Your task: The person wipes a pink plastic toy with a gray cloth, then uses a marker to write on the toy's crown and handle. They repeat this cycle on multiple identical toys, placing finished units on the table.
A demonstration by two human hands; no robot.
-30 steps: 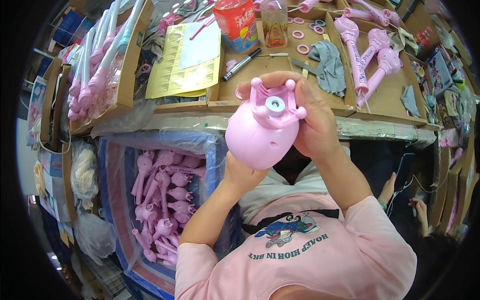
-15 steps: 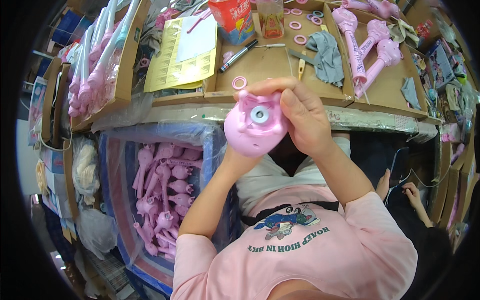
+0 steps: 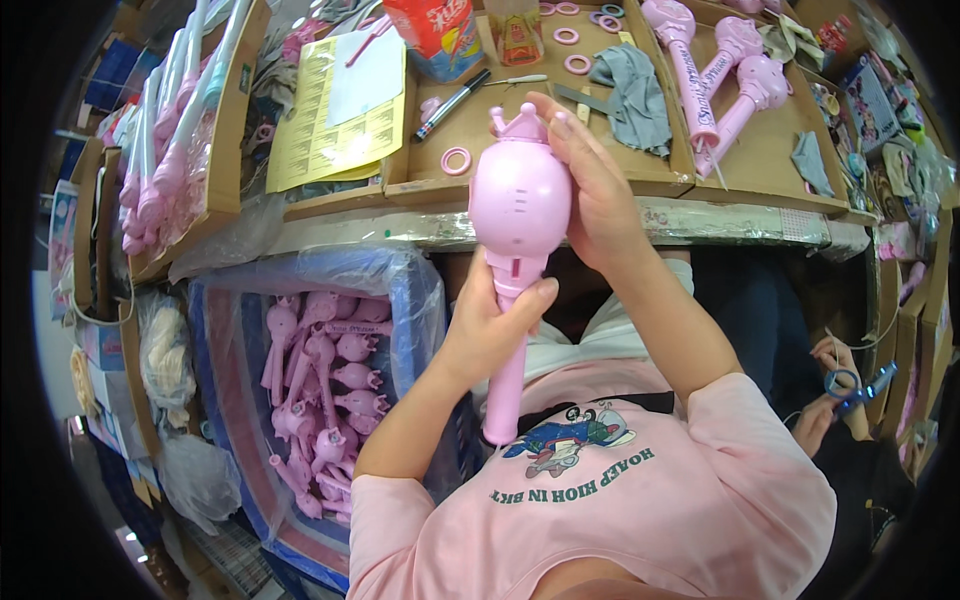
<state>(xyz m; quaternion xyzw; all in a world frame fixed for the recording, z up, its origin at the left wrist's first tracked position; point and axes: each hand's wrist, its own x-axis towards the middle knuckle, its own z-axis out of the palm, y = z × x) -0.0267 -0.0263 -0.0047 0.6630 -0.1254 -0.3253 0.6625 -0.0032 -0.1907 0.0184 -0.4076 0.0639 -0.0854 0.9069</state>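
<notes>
A pink toy wand (image 3: 522,205) with a round head, a small crown on top and a long handle stands lengthwise before me. My left hand (image 3: 505,318) is closed round its neck, just below the head. Against the right side of the head and the crown rests my right hand (image 3: 598,190), its fingers reaching behind the crown. Small slots show on the head, and a dark narrow slot sits on the neck. The handle's lower end hangs over my shirt, with a bit of thin wire near it.
A blue plastic-lined crate (image 3: 215,400) at left holds several pink wands. On the bench, a cardboard tray (image 3: 440,190) holds a marker (image 3: 450,105), a grey cloth (image 3: 632,100) and pink rings; more wands (image 3: 735,110) lie right of it. Another person's hands (image 3: 825,400) are at right.
The wand has tilted from its crown end facing me to lying lengthwise, its handle now visible. My left hand shows round the neck; my right hand has shifted along the head. The view shifted slightly.
</notes>
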